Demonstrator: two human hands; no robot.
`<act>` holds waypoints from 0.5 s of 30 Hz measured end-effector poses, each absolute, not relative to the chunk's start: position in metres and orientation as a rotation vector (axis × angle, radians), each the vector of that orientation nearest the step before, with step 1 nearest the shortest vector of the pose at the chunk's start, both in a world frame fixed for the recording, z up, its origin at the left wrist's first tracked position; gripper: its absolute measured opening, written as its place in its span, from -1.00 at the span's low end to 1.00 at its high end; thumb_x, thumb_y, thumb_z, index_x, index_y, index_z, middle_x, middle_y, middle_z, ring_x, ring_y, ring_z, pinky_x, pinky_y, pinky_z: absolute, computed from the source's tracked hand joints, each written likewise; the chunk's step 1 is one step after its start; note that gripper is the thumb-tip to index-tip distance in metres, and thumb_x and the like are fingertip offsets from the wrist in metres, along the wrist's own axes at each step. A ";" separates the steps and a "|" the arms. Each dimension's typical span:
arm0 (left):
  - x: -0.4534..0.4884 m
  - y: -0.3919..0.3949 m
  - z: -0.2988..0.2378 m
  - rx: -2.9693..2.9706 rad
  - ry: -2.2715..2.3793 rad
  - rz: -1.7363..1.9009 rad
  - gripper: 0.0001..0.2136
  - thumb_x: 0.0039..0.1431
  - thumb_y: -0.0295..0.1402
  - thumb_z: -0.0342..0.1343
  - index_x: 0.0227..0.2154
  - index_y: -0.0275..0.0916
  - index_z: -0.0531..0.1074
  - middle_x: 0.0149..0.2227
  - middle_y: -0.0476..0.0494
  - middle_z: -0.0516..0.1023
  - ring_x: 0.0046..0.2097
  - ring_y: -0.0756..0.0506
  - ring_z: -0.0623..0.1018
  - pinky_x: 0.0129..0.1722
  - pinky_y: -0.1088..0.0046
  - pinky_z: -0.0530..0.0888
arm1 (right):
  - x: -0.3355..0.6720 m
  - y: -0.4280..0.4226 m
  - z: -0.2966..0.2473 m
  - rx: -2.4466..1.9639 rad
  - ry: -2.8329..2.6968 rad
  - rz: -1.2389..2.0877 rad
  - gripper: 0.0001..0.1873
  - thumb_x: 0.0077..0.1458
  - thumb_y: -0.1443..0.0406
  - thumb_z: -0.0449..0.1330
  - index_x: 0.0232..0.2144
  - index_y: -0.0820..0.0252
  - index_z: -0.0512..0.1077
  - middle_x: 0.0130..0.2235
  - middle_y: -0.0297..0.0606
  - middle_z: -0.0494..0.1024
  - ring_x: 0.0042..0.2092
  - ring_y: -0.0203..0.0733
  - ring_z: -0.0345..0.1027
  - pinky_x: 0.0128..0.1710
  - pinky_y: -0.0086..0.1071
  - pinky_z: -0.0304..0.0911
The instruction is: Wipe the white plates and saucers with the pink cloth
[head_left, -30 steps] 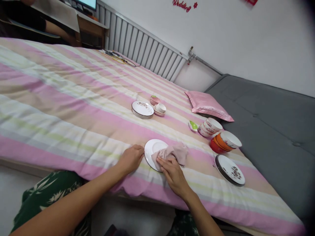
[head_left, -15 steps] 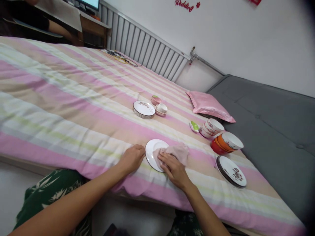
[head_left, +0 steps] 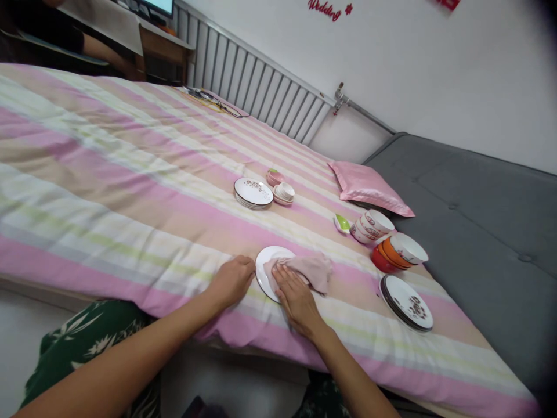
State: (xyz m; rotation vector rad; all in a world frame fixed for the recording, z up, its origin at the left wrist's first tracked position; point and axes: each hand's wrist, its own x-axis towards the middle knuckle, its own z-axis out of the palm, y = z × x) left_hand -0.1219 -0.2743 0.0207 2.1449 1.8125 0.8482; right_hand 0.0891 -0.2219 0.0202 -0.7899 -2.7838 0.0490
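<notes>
A white plate (head_left: 268, 257) lies on the striped bed cover (head_left: 130, 174) near the front edge. A dusty-pink cloth (head_left: 311, 269) covers its right half. My right hand (head_left: 296, 299) presses flat on the cloth over the plate, fingers stretched out. My left hand (head_left: 232, 280) rests curled against the plate's left rim, steadying it.
Further back stand a stack of patterned plates (head_left: 253, 193) and small pink dishes (head_left: 284, 193). To the right are stacked bowls (head_left: 372, 225), orange bowls (head_left: 398, 251), a green spoon rest (head_left: 342, 223), another plate stack (head_left: 407, 302) and a pink pillow (head_left: 368, 186). A person's arm (head_left: 104, 55) shows far left.
My right hand slid the cloth leftward across the plate, so less of the white surface shows. The left hand stayed at the rim.
</notes>
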 end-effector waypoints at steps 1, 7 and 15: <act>-0.122 -0.274 0.021 2.153 1.810 0.844 -0.81 0.16 -0.45 -0.06 -0.32 -0.26 0.47 -0.27 -0.21 0.53 -0.12 -0.14 0.46 -0.09 0.34 0.37 | 0.086 -0.221 0.022 -0.804 -2.792 0.064 -0.49 0.24 0.28 -0.16 0.22 0.25 0.05 0.24 -0.16 0.11 0.26 -0.14 -0.06 0.20 -0.14 0.00; -0.122 -0.274 0.021 2.170 1.819 0.823 -0.81 0.16 -0.45 -0.07 -0.35 -0.26 0.46 -0.29 -0.22 0.52 -0.16 -0.14 0.47 -0.13 0.33 0.38 | 0.064 -0.210 0.030 -0.974 -2.808 0.163 -0.45 0.24 0.18 -0.16 0.25 0.17 -0.05 0.29 -0.19 -0.04 0.29 -0.12 -0.15 0.24 -0.12 -0.11; -0.122 -0.274 0.021 2.140 1.820 0.844 -0.82 0.15 -0.45 -0.06 -0.32 -0.25 0.47 -0.27 -0.20 0.53 -0.12 -0.13 0.46 -0.09 0.34 0.37 | 0.057 -0.195 0.031 -1.235 -2.783 0.300 -0.41 0.26 0.10 -0.25 0.26 0.18 -0.10 0.31 -0.20 -0.14 0.31 -0.07 -0.31 0.24 -0.03 -0.23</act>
